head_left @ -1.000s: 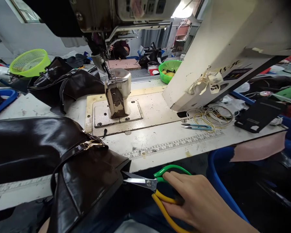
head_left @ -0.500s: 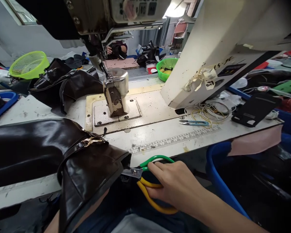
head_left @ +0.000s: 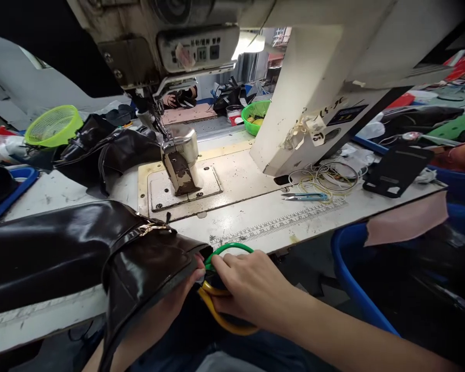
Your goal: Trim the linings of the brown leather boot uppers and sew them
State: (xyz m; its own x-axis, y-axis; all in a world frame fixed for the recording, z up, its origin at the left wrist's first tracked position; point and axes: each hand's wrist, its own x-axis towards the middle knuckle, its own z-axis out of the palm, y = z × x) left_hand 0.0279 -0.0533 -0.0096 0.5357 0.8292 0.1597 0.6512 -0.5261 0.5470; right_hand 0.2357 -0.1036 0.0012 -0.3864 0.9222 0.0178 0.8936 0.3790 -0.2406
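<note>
A glossy dark brown leather boot upper (head_left: 151, 274) with a gold-buckled strap lies over the table's front edge. My right hand (head_left: 251, 284) is closed round the scissors (head_left: 232, 247), one handle green and the other yellow. Their blades are out of sight behind the leather and my left fingers. From beneath the boot upper comes my left hand (head_left: 196, 274), mostly covered by it. Its fingertips are pressed together at the leather's edge, right by the scissors' pivot.
A post-bed sewing machine (head_left: 180, 160) stands in front. Blue thread snips (head_left: 306, 197), tangled cord (head_left: 333, 178) and a black phone-like object (head_left: 397, 170) lie to its right. A blue tub (head_left: 343, 253) stands at lower right. More dark leather (head_left: 127, 155) and a lime basket (head_left: 54, 126) are at left.
The scissors have moved left with my right hand, and their blades have gone behind the leather. My left fingertips have come into sight at the boot upper's edge. The camera view has shifted.
</note>
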